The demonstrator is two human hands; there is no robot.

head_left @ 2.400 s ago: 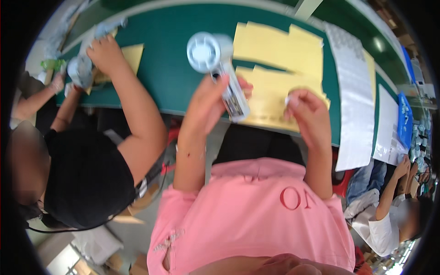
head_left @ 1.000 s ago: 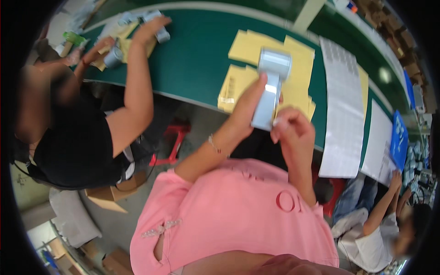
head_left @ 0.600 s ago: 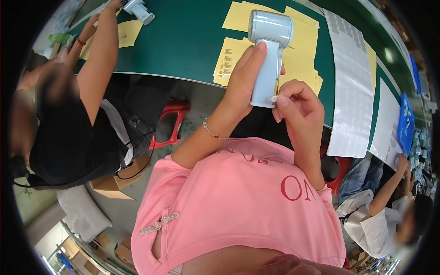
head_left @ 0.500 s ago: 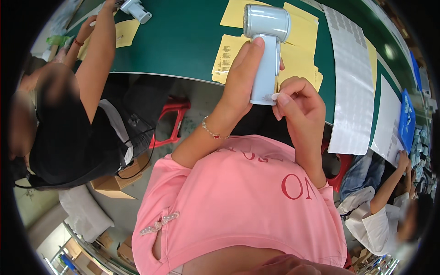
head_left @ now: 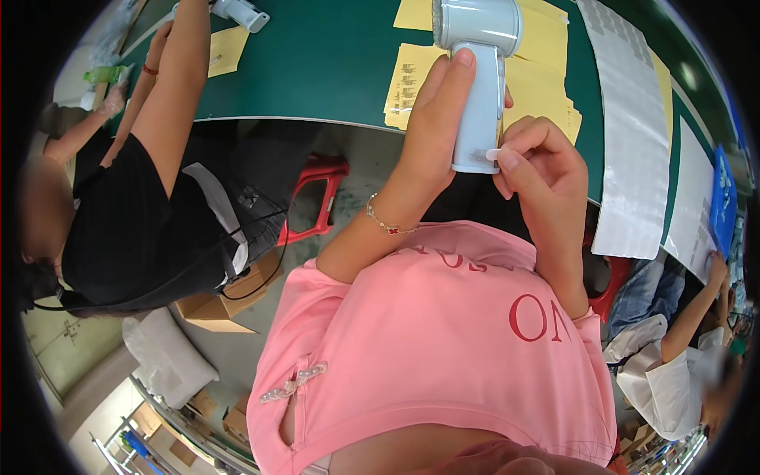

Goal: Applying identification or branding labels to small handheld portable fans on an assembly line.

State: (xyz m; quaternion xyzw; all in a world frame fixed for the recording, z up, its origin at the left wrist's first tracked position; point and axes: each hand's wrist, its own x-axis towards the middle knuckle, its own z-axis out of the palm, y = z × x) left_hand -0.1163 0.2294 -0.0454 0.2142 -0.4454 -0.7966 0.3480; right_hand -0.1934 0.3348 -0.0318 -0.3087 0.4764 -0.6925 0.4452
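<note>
My left hand (head_left: 435,119) is closed around the handle of a light-blue handheld device (head_left: 480,95) with a drum-shaped head and a mesh-like face on its left side. The device is upright, its thumb-side facing me, over the table's near edge. Faint grey print shows near the bottom of the handle. Beside that print, my right hand (head_left: 546,162) pinches a small white rounded tab (head_left: 492,154) between thumb and forefinger. The tab's tip meets the handle's lower right edge; whether it is stuck there I cannot tell.
Yellow printed sheets (head_left: 538,83) lie on the green table (head_left: 317,79) behind the device. A long whitish sheet (head_left: 633,158) hangs over the edge at right. At left a co-worker's arm (head_left: 184,87) reaches over the table near another light-blue device (head_left: 241,14). A red stool (head_left: 321,198) stands below.
The whole scene has shifted slightly right and up in view. Both hands keep the same hold, with the tab still at the handle's base. The left co-worker's arms have moved a little.
</note>
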